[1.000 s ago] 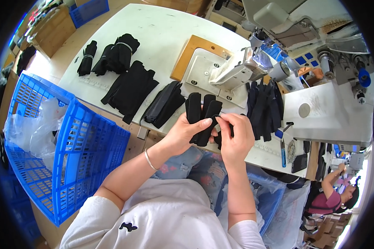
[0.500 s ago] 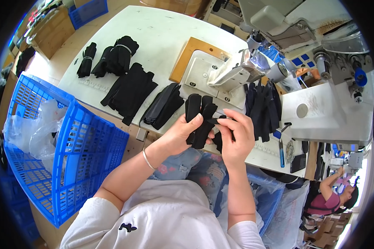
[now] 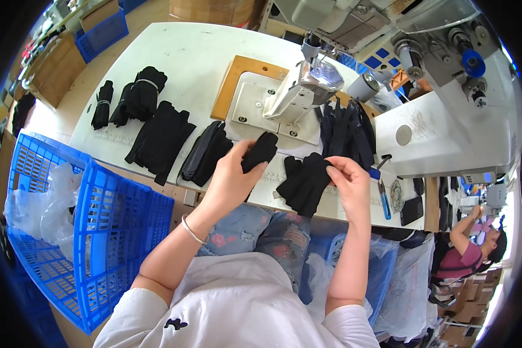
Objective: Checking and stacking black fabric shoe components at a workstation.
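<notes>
Left hand [image 3: 229,180] grip grasps one black sock [image 3: 260,152]; right hand [image 3: 348,184] grip grasps a black sock bunch [image 3: 303,182] at the desk [image 3: 209,58] front edge. Bundled socks [image 3: 140,97] lie at 10 o'clock; loose socks [image 3: 345,130] remain at 1 o'clock.

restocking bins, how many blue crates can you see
2: one big crate at the person's left, one crate far off at top left. Others may be hidden past the rim.

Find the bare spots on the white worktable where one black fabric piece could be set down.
Bare: the far white worktable beyond the tied black bundles, left of the sewing machine. Crowded: the near edge, with loose black fabric stacks and both hands, left hand and right hand.
</notes>
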A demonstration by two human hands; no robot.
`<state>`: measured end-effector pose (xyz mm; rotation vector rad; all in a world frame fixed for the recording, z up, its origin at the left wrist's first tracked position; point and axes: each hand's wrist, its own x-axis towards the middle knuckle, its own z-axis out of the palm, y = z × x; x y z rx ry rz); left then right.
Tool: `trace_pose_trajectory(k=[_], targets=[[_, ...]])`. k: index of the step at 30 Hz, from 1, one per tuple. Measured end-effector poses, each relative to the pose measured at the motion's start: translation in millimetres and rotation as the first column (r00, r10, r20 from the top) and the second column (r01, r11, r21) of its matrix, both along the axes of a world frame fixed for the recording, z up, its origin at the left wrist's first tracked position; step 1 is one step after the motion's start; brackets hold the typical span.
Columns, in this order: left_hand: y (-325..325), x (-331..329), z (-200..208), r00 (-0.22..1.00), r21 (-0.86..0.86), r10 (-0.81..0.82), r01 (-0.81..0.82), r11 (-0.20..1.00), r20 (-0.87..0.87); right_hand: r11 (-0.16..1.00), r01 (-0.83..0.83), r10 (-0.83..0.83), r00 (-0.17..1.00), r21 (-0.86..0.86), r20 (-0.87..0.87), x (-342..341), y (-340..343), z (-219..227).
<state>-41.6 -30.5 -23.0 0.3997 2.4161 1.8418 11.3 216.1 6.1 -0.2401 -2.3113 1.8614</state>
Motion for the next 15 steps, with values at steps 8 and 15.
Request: trace_pose_trajectory(k=[8,15], targets=[[10.5,-1.0,-8.0,0.876,-0.368,0.106,-0.304,0.879,-0.471,0.789,0.135,-0.027,0.982,0.600,-0.186,-17.8,-25.6,-17.0],[39.7,50.9,1.0,0.763,-0.399,-0.151,-0.150,0.905,-0.629,0.764,0.120,0.056,0.966,0.634,-0.250,-26.5,-30.1,-40.1]])
